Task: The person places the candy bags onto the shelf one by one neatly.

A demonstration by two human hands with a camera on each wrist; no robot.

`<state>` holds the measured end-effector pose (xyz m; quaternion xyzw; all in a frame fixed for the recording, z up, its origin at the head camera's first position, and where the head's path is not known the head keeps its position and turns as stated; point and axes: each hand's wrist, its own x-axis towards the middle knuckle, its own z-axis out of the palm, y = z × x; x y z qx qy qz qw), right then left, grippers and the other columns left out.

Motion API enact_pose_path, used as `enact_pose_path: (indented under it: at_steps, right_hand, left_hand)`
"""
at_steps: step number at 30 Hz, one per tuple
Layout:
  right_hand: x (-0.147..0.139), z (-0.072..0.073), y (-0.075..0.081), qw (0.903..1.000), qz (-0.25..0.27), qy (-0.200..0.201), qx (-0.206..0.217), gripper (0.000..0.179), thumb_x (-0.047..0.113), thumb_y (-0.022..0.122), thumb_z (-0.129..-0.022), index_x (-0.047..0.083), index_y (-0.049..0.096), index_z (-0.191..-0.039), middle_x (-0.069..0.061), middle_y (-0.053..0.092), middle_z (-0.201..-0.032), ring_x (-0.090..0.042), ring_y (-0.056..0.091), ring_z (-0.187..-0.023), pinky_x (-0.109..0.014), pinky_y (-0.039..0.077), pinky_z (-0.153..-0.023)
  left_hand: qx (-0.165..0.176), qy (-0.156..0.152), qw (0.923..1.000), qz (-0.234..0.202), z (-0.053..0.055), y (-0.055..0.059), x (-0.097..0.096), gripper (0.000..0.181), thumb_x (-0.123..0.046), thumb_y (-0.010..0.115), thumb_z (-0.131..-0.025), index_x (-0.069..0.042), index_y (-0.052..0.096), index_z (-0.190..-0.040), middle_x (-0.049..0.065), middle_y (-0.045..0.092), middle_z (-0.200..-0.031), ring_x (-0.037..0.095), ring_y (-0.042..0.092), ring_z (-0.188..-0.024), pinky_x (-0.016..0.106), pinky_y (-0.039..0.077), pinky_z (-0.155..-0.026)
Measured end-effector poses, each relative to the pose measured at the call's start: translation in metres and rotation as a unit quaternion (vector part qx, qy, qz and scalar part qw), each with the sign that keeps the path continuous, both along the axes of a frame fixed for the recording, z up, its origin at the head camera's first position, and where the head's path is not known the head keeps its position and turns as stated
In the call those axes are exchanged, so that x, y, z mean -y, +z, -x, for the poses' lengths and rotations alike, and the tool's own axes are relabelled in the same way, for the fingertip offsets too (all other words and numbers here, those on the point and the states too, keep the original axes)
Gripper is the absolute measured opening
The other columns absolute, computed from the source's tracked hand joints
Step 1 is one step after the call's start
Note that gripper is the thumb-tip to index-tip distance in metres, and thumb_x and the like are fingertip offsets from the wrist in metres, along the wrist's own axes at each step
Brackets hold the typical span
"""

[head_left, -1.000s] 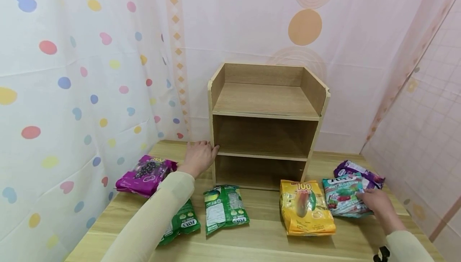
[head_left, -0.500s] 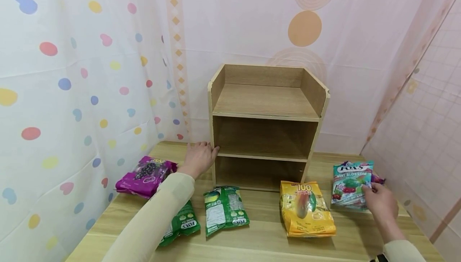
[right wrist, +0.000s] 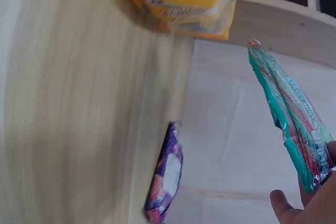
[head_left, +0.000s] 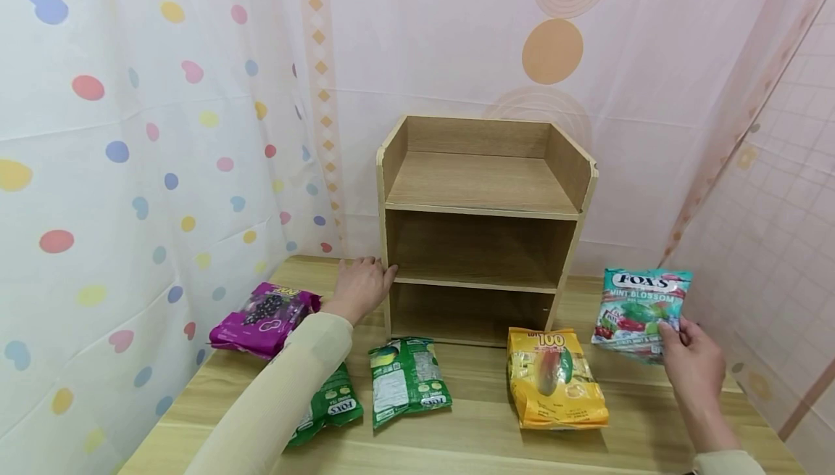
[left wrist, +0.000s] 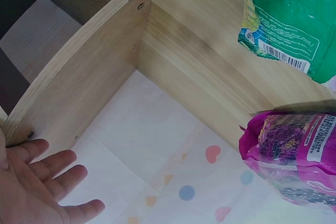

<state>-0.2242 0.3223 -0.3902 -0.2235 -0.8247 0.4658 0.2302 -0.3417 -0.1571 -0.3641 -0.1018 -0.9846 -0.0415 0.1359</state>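
Note:
In the head view my right hand (head_left: 694, 366) pinches the lower right edge of a teal Fox's Mint Blossom candy bag (head_left: 642, 308), holding it upright above the table's right side. The right wrist view shows this teal bag (right wrist: 291, 119) edge-on, with a purple bag (right wrist: 167, 177) lying below it. My left hand (head_left: 360, 286) rests against the left side panel of a wooden shelf (head_left: 483, 181), thumb at the front edge. Its fingers (left wrist: 58, 174) look straight and spread in the left wrist view.
A yellow mango candy bag (head_left: 554, 381) stands right of centre. Green Fox's bags (head_left: 407, 377) lie in front of the shelf and partly under my left sleeve. A purple grape candy bag (head_left: 264, 319) lies at the left. Curtains hang behind and beside the wooden table (head_left: 470, 439).
My right hand has lifted the teal candy bag off the table and raised it upward, away from the purple bag. The left hand stays at the shelf.

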Motion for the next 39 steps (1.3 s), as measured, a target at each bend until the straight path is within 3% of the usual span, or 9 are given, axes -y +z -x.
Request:
enact_pose_path:
  at_steps: [3,6,16,22,26,39]
  right_hand:
    - [0.006,-0.003,0.004,0.9994,0.018,-0.006,-0.030,0.051,0.034,0.053,-0.102,-0.008,0.057,-0.131,-0.014,0.068,-0.102,0.005,0.051,-0.068,-0.012,0.045,-0.055]
    - [0.011,-0.007,0.008,0.9980,0.037,-0.010,-0.050,0.050,0.034,0.054,-0.102,-0.007,0.058,-0.131,0.001,0.066,-0.093,0.006,0.052,-0.069,-0.011,0.046,-0.056]
    - [0.031,-0.016,0.019,0.9882,0.098,-0.017,-0.116,0.046,0.030,0.058,-0.100,-0.004,0.060,-0.132,0.020,0.062,-0.087,0.005,0.058,-0.075,-0.009,0.049,-0.062]
    - [0.039,-0.018,0.022,0.9664,0.168,-0.002,-0.195,0.040,0.021,0.066,-0.096,-0.005,0.064,-0.126,0.019,0.067,-0.083,0.004,0.062,-0.073,-0.009,0.049,-0.060]
    - [0.045,-0.020,0.023,0.9535,0.164,0.015,-0.253,0.030,0.015,0.068,-0.095,-0.004,0.068,-0.117,0.016,0.070,-0.083,0.002,0.065,-0.073,-0.010,0.050,-0.061]
    - [0.065,-0.026,0.026,0.9391,0.136,0.051,-0.311,0.028,0.012,0.068,-0.095,-0.004,0.069,-0.117,0.010,0.073,-0.093,-0.002,0.067,-0.081,-0.012,0.052,-0.068]
  left_hand:
    - [-0.001,0.000,1.0000,0.000,0.000,0.000,0.000,0.058,-0.044,0.033,-0.107,-0.001,0.061,-0.133,0.016,0.060,-0.135,0.036,0.052,-0.127,0.064,0.028,-0.108]
    - [-0.003,0.000,1.0000,0.001,0.001,0.000,0.000,0.058,-0.044,0.033,-0.108,0.000,0.061,-0.133,0.017,0.060,-0.134,0.036,0.052,-0.127,0.065,0.029,-0.108]
    - [-0.003,-0.002,1.0000,0.000,0.000,0.000,0.000,0.057,-0.043,0.034,-0.107,-0.001,0.063,-0.131,0.017,0.060,-0.134,0.036,0.052,-0.127,0.064,0.029,-0.108]
    - [-0.010,-0.002,0.9999,0.005,0.000,0.000,0.000,0.056,-0.043,0.034,-0.108,-0.001,0.065,-0.128,0.017,0.062,-0.132,0.036,0.054,-0.124,0.064,0.031,-0.106]
    - [-0.013,-0.002,0.9998,0.011,0.000,0.000,0.000,0.056,-0.043,0.034,-0.108,-0.001,0.066,-0.126,0.016,0.063,-0.130,0.035,0.055,-0.123,0.064,0.032,-0.105]
    - [-0.012,-0.002,0.9999,0.006,0.000,0.000,0.000,0.056,-0.043,0.033,-0.108,-0.001,0.066,-0.127,0.016,0.062,-0.130,0.035,0.054,-0.124,0.064,0.032,-0.105]
